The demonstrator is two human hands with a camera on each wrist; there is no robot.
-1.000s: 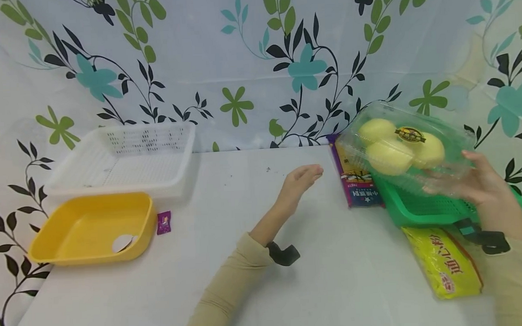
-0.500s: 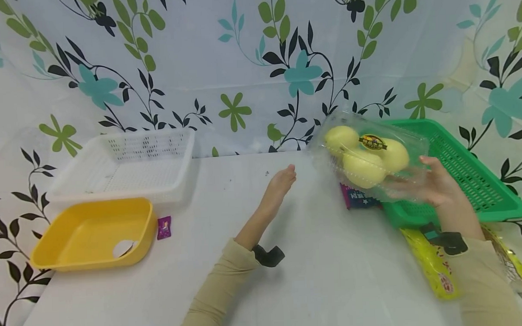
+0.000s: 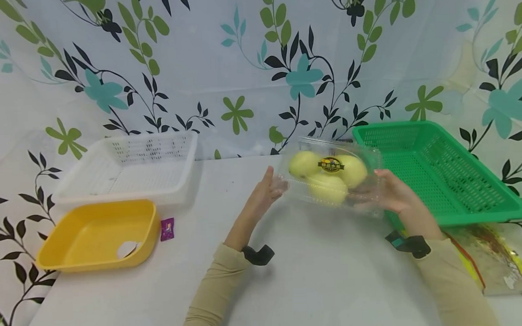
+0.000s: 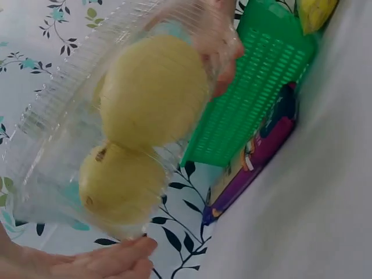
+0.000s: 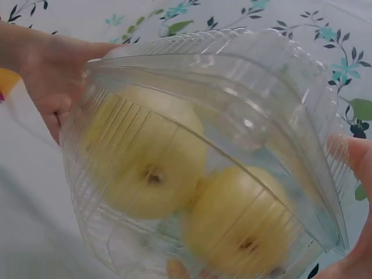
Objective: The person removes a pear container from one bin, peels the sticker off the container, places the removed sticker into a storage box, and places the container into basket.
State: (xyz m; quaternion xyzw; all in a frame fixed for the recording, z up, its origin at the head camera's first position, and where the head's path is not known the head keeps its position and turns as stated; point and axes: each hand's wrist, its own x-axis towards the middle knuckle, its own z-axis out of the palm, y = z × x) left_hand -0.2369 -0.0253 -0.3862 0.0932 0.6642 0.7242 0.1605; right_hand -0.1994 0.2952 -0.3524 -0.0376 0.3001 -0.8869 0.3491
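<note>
While you hold the clear plastic box [image 3: 335,148] above the table [image 3: 316,262], between both hands and just beside the green basket [image 3: 438,173], its slight tilt is the thing to watch. Your right hand [image 3: 390,192] grips the right end, some fingers showing through the plastic; your left hand [image 3: 262,191] holds the left end, thumb along the edge, though you cannot tell from here how firmly. The yellow fruits [image 3: 328,189] inside look heavy for such thin walls, so a steeper tilt could send them rolling and wrench one end free. Squeezing hard may buckle the sides and pop the lid, whose latch doesn't show clearly. Drifting right or lower could knock the basket's rim.
</note>
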